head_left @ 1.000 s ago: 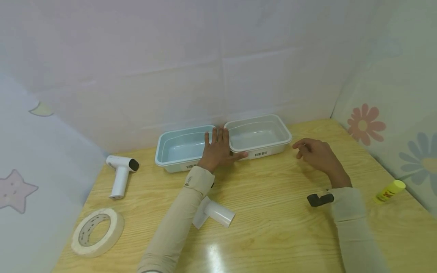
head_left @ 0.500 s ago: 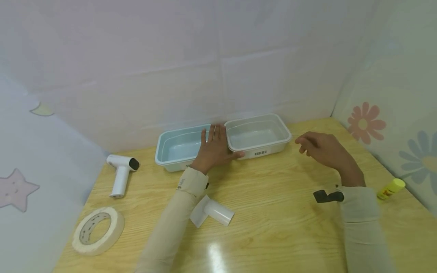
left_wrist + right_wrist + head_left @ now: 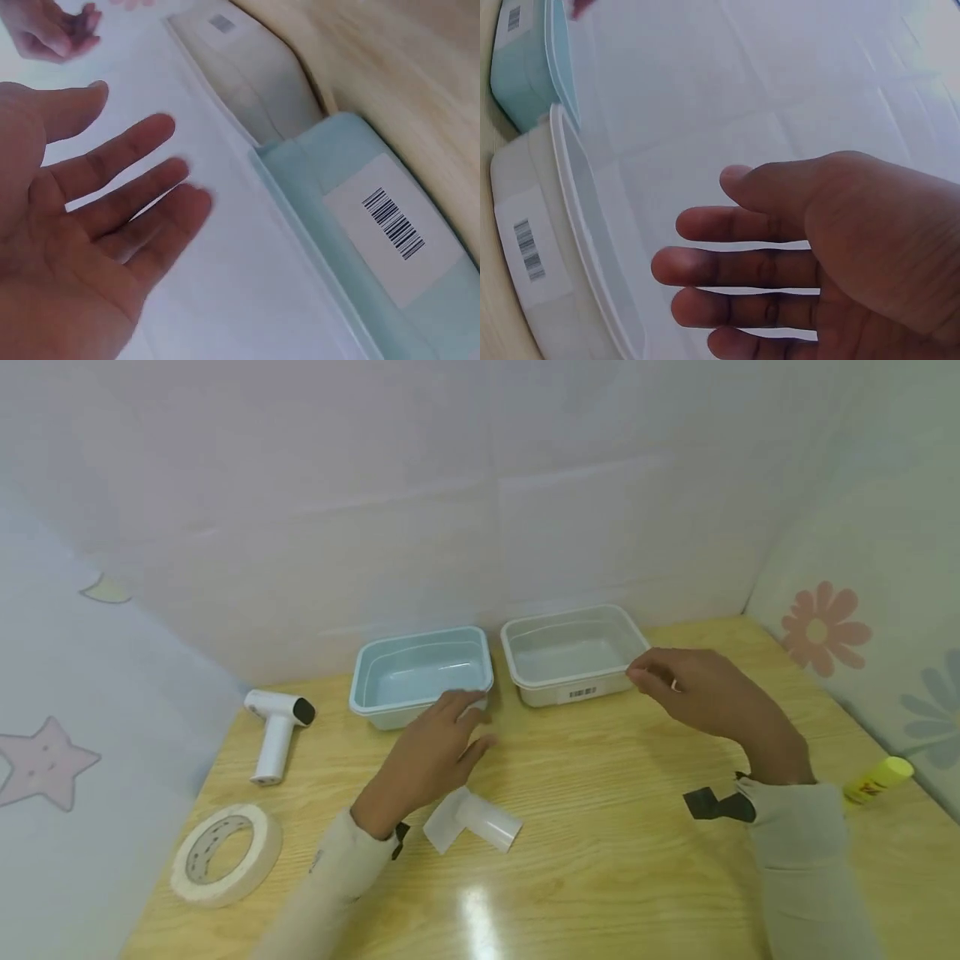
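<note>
My left hand [image 3: 427, 756] hovers in front of the pale blue plastic tub [image 3: 378, 719], its fingertips overlapping the tub's front rim in the head view. In the left wrist view its fingers are spread and nothing lies in the palm. At the right front corner of the white plastic tub [image 3: 540, 695] is my right hand [image 3: 708, 693], fingers loosely bent and holding nothing. Both tubs stand side by side against the back wall, with barcode labels [image 3: 394, 223] on their fronts. Below the left hand lies a white plastic cylinder [image 3: 491, 824] with a flat flap.
To the left, a white gun-shaped device [image 3: 276, 739] with a dark end lies on the wooden table [image 3: 600, 877]. A wide roll of masking tape [image 3: 258, 860] sits nearer the front left. By the right edge is a yellow glue stick [image 3: 879, 778].
My left hand has come away from between the tubs, back and toward me. The right hand has shifted slightly left, up to the white tub's corner. A small gap shows between the tubs.
</note>
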### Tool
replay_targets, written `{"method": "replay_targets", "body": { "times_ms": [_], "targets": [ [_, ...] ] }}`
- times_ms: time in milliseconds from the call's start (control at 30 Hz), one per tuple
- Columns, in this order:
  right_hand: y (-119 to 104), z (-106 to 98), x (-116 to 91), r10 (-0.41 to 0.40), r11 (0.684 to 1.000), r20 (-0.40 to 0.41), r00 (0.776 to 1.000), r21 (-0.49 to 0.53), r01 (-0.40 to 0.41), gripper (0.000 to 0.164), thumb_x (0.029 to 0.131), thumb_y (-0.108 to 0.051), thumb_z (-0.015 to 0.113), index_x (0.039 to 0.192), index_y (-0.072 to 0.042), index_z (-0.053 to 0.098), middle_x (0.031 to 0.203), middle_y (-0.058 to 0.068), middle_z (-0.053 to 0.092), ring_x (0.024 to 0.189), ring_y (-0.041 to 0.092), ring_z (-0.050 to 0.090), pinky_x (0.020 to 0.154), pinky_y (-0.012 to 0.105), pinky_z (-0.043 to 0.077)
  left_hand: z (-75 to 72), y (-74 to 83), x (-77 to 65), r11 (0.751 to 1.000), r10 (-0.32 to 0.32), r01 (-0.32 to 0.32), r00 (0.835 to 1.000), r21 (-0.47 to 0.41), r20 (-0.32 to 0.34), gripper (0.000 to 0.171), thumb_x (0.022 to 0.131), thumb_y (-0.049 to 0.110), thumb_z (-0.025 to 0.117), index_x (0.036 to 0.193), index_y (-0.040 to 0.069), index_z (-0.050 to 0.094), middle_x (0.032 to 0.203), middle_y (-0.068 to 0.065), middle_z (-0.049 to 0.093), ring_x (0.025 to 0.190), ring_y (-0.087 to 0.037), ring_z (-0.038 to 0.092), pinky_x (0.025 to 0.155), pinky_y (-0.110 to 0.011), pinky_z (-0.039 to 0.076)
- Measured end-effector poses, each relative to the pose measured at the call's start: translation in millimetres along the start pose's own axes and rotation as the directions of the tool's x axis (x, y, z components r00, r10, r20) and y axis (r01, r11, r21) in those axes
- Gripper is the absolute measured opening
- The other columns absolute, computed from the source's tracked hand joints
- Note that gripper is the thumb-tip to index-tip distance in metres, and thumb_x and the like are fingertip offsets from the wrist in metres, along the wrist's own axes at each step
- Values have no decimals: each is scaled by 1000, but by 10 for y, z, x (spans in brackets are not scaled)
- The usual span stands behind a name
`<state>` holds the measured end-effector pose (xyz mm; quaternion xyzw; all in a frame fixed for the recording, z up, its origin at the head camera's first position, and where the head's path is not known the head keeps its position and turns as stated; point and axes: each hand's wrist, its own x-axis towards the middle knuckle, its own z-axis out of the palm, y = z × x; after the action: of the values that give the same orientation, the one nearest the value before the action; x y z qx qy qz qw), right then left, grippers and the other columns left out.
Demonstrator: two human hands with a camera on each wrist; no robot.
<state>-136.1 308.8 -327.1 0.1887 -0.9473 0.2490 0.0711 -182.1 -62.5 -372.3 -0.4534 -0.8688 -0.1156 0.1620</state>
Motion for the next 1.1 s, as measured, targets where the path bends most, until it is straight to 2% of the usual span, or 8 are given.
{"method": "replay_targets", "body": {
  "times_ms": [100,200,300,400,633,767,900,1100],
  "targets": [
    [-129,20,40,-51,999,43,998,-13,51,24,107,-31,52,117,-16,68,91,-10,65,77,11,57,72,36,49,-99,133,-233,999,-30,33,996,-36,82,23,97,26,70,110,7,69,121,-6,62,106,-19,61,78,-32,55],
    [-238,86,74,-77,997,102,992,-12,79,27,107,-33,52,118,-16,68,100,-9,67,87,10,61,78,38,51,-128,201,-433,994,-87,96,978,-42,192,24,97,28,70,111,9,69,117,-2,62,96,-16,60,70,-29,53],
    [-332,180,99,-110,994,152,982,-4,111,29,106,-35,54,120,-15,69,111,-7,67,100,13,63,87,42,51,-118,209,-579,990,-130,141,957,-26,259,33,97,32,70,118,7,67,125,-8,61,104,-23,61,78,-36,53],
    [-392,303,126,-155,988,176,972,5,157,26,105,-33,56,119,-15,69,119,-3,66,113,20,60,96,45,48,-100,179,-676,980,-188,197,941,-4,280,46,97,37,69,127,2,62,134,-17,56,118,-34,57,91,-48,51],
    [-421,603,143,-272,957,157,949,-54,284,28,102,-29,63,124,-12,63,129,4,60,123,28,54,102,50,43,-22,61,-852,926,-366,376,874,32,320,80,98,58,56,150,0,40,155,-26,33,143,-47,29,110,-64,29],
    [-346,730,118,-288,942,144,947,-133,307,38,101,-31,63,132,-8,58,137,11,54,128,32,49,102,53,41,14,31,-902,906,-407,424,855,18,322,89,97,65,50,156,1,29,159,-26,25,146,-49,19,113,-66,22],
    [-208,818,146,-294,921,77,953,-242,304,46,100,-27,65,138,-3,54,145,19,47,133,39,43,104,58,39,56,7,-912,884,-446,468,833,12,328,89,96,65,50,156,2,30,159,-27,24,146,-50,18,111,-69,22],
    [154,939,281,-274,916,-159,949,-343,207,54,96,-25,69,139,2,52,143,24,47,131,43,42,100,62,40,205,-28,-935,834,-499,553,755,-2,425,94,96,70,45,158,1,27,162,-27,17,148,-49,12,109,-74,15]
  ]
}}
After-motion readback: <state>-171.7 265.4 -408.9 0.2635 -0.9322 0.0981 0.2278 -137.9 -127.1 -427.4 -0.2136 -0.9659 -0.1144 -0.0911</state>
